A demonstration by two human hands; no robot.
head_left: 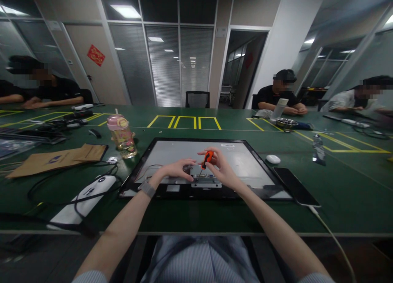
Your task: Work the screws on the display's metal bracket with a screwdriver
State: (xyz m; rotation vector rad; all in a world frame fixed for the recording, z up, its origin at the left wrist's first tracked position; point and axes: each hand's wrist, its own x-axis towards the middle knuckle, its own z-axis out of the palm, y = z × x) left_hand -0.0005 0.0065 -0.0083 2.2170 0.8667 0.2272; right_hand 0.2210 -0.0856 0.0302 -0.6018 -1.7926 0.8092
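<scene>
A screwdriver [208, 160] with an orange and black handle is gripped in my right hand [223, 168]. Its thin shaft slants down to a metal bracket [206, 185] with small connectors, near the front edge of a flat display panel [166, 152]. The panel lies on the table, grey back up, within a black frame. My left hand [178, 169] rests over the panel just left of the bracket, thumb and fingers apart. A small dark part shows between them; whether they touch it I cannot tell. The screwdriver's tip is too small to make out.
Left of the panel are a pink-lidded bottle [122, 136], a brown paper bag [58, 160] and a white power strip [84, 201] with black cables. To the right lie a white earbud case [273, 159] and a phone [296, 186] on a cable. Several people sit across the table.
</scene>
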